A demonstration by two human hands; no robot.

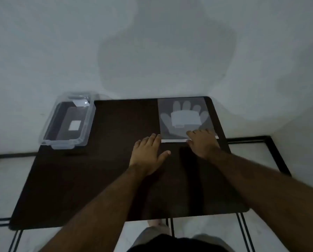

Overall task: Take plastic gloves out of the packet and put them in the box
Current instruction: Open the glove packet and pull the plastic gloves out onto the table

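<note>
Gloves (185, 118) in packet (184, 133) — box (68, 122) w/o

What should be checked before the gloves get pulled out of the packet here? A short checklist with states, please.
1. Packet lies flat on the table, far right: ok.
2. Right hand on the packet's near edge: ok.
3. Left hand holding the packet: not ok, it is flat on the table beside it.
4. Packet opened: cannot tell.
5. Box uncovered and ready at far left: ok.
6. Gloves already in the box: cannot tell.
</note>
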